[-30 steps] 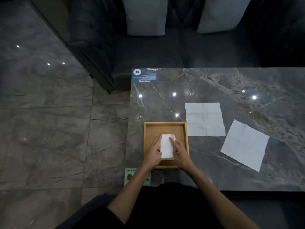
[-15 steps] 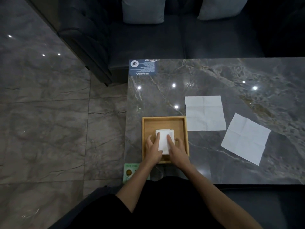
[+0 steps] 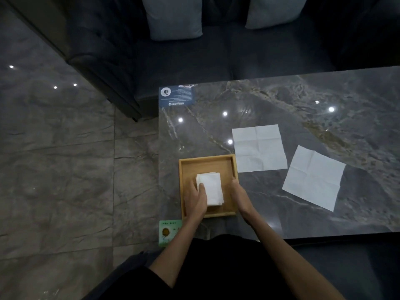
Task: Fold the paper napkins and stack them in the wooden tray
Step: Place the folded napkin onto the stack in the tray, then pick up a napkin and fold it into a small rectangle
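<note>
A square wooden tray [image 3: 205,162] sits near the front left corner of the marble table. Inside it lies a stack of folded white napkins [image 3: 211,187]. My left hand [image 3: 195,199] rests flat on the stack's left side, fingertips pressing on it. My right hand [image 3: 238,195] is off the stack, at the tray's right wall, fingers loosely extended and holding nothing. Two unfolded white napkins lie flat on the table: one [image 3: 259,148] just right of the tray's far corner, the other [image 3: 313,177] further right, turned at an angle.
A blue printed card [image 3: 177,95] lies at the table's far left corner. A green packet [image 3: 168,232] sits at the near left corner. A dark sofa with two pale cushions [image 3: 173,16] stands beyond the table. Tiled floor [image 3: 65,169] lies to the left.
My right hand has lifted off the folded stack and moved right to the tray's wall. My left hand stays on the stack. The camera view shifted slightly.
</note>
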`<state>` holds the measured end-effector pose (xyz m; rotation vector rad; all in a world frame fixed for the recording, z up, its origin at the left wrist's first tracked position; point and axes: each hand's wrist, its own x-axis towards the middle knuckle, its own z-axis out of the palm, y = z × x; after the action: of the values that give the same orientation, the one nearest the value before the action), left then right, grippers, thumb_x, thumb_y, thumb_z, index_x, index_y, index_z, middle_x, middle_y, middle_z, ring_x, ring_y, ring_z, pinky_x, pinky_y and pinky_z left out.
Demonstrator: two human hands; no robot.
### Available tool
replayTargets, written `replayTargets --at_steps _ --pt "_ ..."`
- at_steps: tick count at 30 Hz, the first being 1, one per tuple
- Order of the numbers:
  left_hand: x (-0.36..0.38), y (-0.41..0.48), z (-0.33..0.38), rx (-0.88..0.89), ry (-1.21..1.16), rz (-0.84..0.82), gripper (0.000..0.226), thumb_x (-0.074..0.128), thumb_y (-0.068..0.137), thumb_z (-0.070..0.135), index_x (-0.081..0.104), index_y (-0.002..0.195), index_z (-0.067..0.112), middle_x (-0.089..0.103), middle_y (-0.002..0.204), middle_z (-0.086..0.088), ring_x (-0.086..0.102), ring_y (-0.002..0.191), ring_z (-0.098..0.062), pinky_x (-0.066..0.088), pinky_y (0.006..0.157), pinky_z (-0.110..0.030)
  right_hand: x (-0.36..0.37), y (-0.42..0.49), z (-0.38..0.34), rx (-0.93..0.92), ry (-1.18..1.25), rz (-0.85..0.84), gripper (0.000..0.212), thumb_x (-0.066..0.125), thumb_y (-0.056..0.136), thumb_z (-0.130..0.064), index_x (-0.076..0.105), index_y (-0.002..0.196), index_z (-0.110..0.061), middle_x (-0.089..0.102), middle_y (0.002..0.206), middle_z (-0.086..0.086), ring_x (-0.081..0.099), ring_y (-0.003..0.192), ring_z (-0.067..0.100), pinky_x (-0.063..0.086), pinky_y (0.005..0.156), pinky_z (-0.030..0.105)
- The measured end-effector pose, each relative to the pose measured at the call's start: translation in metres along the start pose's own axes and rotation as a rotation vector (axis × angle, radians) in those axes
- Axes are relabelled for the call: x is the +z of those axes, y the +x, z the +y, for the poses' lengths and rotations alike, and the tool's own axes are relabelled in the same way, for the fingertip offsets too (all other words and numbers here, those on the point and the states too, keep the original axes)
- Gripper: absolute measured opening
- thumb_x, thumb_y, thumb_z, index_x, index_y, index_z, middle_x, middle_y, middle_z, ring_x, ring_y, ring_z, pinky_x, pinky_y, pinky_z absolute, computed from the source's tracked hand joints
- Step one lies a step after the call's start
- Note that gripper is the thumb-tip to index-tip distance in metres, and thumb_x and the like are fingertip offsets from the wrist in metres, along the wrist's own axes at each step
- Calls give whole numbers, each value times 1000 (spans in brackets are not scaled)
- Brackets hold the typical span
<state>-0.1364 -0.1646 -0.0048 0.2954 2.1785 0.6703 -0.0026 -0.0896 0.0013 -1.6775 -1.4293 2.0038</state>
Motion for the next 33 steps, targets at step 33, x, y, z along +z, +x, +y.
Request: replayTargets --at_steps 33 --pt "342 -34 194 14 462 -68 37 59 97 36 60 111 2 58 125 -18 55 118 -37 48 97 -48 -366 69 79 440 17 691 10 62 91 -11 70 92 -4 73 96 13 67 91 31 54 83 41"
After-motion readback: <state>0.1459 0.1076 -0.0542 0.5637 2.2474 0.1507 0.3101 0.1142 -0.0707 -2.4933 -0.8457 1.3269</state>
